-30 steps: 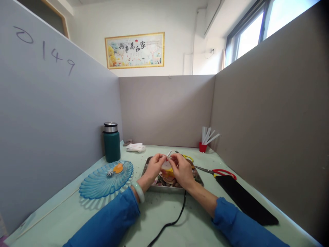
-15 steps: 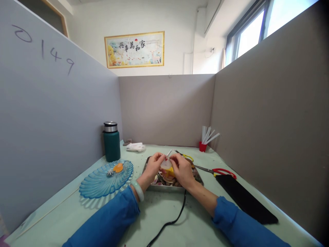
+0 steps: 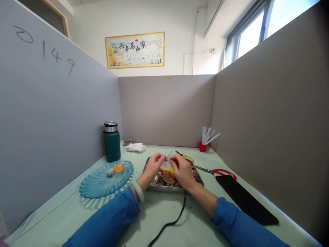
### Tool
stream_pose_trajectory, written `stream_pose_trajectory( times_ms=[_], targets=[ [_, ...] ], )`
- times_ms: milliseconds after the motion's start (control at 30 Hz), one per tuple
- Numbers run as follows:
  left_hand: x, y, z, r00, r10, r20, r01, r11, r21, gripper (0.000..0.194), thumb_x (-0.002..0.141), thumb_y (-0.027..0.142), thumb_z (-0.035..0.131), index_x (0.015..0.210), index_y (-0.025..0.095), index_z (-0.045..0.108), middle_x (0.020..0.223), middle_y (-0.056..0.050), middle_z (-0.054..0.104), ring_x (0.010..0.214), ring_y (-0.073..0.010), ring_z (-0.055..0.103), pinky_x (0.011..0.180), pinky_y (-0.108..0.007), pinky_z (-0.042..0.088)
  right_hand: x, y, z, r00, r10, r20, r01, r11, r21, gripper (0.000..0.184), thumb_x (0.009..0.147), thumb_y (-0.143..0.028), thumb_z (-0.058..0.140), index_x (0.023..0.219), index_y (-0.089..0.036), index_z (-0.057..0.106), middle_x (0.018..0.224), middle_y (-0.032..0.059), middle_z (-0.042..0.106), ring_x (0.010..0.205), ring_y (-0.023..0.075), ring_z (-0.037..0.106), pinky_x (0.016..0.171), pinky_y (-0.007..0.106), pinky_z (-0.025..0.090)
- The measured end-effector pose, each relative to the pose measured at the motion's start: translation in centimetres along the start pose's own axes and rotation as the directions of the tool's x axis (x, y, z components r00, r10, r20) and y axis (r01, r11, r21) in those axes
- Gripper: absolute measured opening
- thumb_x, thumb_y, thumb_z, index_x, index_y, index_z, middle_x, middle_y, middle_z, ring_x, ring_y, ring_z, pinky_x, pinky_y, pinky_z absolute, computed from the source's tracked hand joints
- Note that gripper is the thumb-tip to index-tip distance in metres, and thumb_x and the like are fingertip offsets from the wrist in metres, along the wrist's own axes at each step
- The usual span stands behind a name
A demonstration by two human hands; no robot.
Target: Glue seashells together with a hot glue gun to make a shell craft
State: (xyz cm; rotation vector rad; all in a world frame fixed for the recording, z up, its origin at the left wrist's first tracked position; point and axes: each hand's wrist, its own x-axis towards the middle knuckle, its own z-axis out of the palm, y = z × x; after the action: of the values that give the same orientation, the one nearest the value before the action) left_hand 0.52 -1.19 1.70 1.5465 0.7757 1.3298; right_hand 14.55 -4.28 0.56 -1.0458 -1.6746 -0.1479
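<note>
A green bottle (image 3: 112, 146) (silver at its neck) stands upright near a blue scalloped plate (image 3: 95, 183).

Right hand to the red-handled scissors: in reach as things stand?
Probably yes. The red-handled scissors lie just right of the tray, and nothing visible covers the handles. Catch: the right hand looks busy, its fingers meeting those of the left hand over the tray.
</note>
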Motion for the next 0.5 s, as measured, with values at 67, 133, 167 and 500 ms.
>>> stream_pose_trajectory(
  times_ms=[67,133,167,500],
  targets=[
    [-0.01,0.02,0.02,1.0,-0.002,-0.006,0.002,1.0,0.006,0.032,0.073,0.046,0.059,0.074,0.014,0.052,0.065,0.001,0.05,0.057,-0.0115,0.052,0.036,-0.017,0.041,0.0,0.0,0.0,1.0,-0.002,-0.002,0.002,1.0,0.003,0.009,0.086,-0.021,0.048,0.083,-0.02,0.056,0.077,0.0019,0.063,0.07,0.0157,0.057,0.065,0.025,0.041],
    [-0.02,0.06,0.03,1.0,-0.004,-0.007,0.004,1.0,0.005,0.032,0.073,0.046,0.058,0.073,0.014,0.052,0.065,0.001,0.05,0.056,-0.0112,0.052,0.037,-0.017,0.041,0.0,0.01,-0.01,1.0,-0.005,-0.004,0.005,1.0,0.009,0.008,0.085,-0.021,0.048,0.083,-0.02,0.056,0.076,0.0017,0.063,0.07,0.0154,0.057,0.065,0.025,0.041],
    [-0.03,0.08,0.04,1.0,-0.006,-0.005,0.006,1.0,0.001,0.033,0.073,0.046,0.058,0.073,0.014,0.052,0.065,0.001,0.051,0.056,-0.0113,0.052,0.037,-0.017,0.041,0.01,0.02,-0.01,1.0,-0.005,-0.003,0.005,1.0,0.012,0.008,0.085,-0.021,0.049,0.083,-0.02,0.056,0.076,0.0017,0.063,0.07,0.0153,0.057,0.065,0.025,0.041],
    [-0.19,0.33,0.14,1.0,-0.013,-0.015,0.013,1.0,0.011,0.034,0.072,0.047,0.059,0.072,0.013,0.053,0.065,0.001,0.051,0.057,-0.0114,0.051,0.04,-0.018,0.041,0.04,0.2,0.08,1.0,0.001,-0.006,-0.001,1.0,0.01,0.009,0.085,-0.02,0.048,0.082,-0.019,0.056,0.076,0.0019,0.062,0.07,0.0151,0.056,0.065,0.025,0.041]
  ],
)
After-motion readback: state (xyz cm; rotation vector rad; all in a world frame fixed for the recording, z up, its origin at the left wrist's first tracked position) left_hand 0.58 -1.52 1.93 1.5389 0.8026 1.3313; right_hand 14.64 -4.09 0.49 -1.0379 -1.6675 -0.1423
